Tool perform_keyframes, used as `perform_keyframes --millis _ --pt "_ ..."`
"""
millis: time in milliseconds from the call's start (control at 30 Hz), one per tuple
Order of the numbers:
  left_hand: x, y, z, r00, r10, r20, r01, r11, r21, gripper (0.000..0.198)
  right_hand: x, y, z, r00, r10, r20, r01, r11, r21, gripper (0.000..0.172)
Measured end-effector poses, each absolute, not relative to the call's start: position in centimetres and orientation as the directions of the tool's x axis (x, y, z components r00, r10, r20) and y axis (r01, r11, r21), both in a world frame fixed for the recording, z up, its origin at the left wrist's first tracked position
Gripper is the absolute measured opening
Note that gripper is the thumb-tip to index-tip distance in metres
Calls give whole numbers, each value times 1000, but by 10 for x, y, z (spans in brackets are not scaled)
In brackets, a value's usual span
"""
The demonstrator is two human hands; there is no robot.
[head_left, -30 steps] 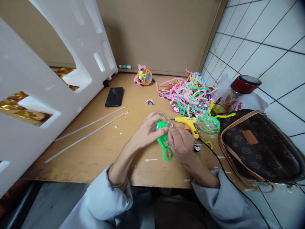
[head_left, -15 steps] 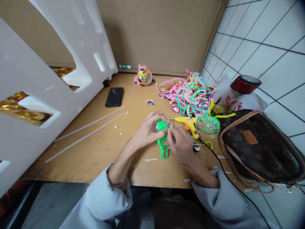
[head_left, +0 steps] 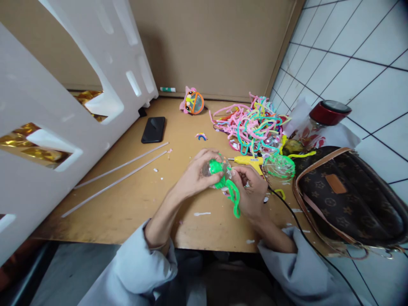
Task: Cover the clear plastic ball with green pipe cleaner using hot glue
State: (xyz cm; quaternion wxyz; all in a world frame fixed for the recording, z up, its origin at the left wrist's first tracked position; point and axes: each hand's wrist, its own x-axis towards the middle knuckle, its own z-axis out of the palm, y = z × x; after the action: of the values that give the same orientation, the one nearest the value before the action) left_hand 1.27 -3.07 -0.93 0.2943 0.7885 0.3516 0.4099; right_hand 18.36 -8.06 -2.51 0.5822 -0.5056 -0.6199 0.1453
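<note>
Glue gun [head_left: 246, 160], 1x yellow, partly blocked by right hand [head_left: 251, 190]; pipe-cleaner pile [head_left: 251, 123] beyond it, too tangled to count. Clear ball [head_left: 226, 164] wrapped with green pipe cleaner [head_left: 216, 168] is between the hands, above counter [head_left: 134, 225]. Left hand [head_left: 201, 171] cups it, right hand pinches a green strand at its side; loop dangles. Second green-strung ball [head_left: 279, 166] right of gun. Also: 2 thin sticks [head_left: 114, 183], 1 phone [head_left: 153, 130], 1 marker [head_left: 168, 89], 1 pink-eared ball [head_left: 195, 103], 1 rainbow piece [head_left: 201, 136]. Handbag [head_left: 353, 199] plus red-lidded jar [head_left: 330, 112] crowd right side.
</note>
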Motion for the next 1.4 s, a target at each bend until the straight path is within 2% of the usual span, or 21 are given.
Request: perform_keyframes --millis 100,167,233,333,433,533,667,767,900,1200,1400 --pt "11 -30 -8 427 795 431 328 -580 746 28 185 -78 -24 255 921 296 134 269 -954 21" --pt "10 -29 -8 436 800 413 345 -572 744 30 187 -75 -21 247 959 141 -50 158 -986 24" --pt "9 -29 -7 447 799 402 350 -570 743 33 189 -73 -18 229 971 67 -136 99 -986 27" --pt "7 -28 -8 463 789 404 342 -580 739 38 191 -71 -16 208 976 57 -151 90 -984 28" --pt "6 -28 -8 484 774 408 332 -594 733 41 190 -73 -17 245 964 108 -101 136 -985 22" --pt "6 -30 -7 504 762 407 327 -605 726 40 187 -74 -19 291 908 300 92 286 -954 13" --pt "8 -32 -4 514 751 415 310 -614 726 39 186 -74 -21 222 737 638 461 498 -735 8" --pt "8 -33 -3 520 750 408 305 -610 732 40 186 -74 -23 103 628 771 606 575 -550 12" --pt "8 -33 -4 522 750 407 309 -611 729 41 186 -72 -26 8 566 825 687 596 -415 17" --pt "9 -32 -6 512 744 429 298 -623 723 39 186 -71 -31 -75 579 812 729 587 -351 16" --pt "8 -33 -7 514 745 425 307 -622 720 38 186 -73 -30 -141 580 803 787 557 -264 19"
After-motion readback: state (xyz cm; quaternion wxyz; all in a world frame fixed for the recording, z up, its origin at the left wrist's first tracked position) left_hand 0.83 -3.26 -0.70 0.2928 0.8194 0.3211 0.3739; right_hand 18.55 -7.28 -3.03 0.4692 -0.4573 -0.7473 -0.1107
